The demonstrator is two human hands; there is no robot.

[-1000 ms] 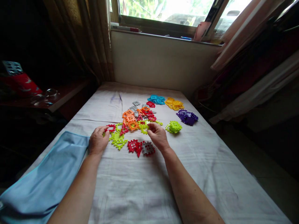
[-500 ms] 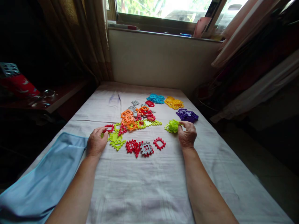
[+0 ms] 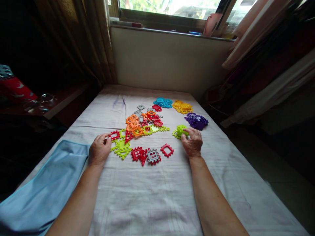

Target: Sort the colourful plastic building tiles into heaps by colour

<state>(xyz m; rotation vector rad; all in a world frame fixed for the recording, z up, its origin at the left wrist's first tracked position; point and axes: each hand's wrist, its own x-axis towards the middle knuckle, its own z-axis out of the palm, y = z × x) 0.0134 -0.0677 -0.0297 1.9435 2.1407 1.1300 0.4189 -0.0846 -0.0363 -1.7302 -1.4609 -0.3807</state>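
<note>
My left hand [image 3: 100, 149] rests at the left end of the mixed plastic pieces, fingers bent, its fingertips by a red square frame [image 3: 114, 135]; whether it grips anything is unclear. Lime green pieces [image 3: 123, 145] lie just right of it. My right hand [image 3: 192, 142] is at the near right side of a small lime green pile [image 3: 180, 131], its thumb and fingers apart and nothing visibly held. Between the hands lie orange pieces [image 3: 133, 122], a grey square [image 3: 153, 156] on red ones, and a lone red frame [image 3: 167, 150].
Blue [image 3: 162, 102], yellow [image 3: 182, 107] and purple [image 3: 196, 121] piles sit at the back right of the cloth-covered surface [image 3: 142, 203]. A light blue cloth [image 3: 54, 183] lies at the left. Glasses [image 3: 40, 102] are on a dark side table.
My right hand has moved a little toward me and left, and its fingers have come away from the lime green pile's edge. The view has shifted slightly.
</note>
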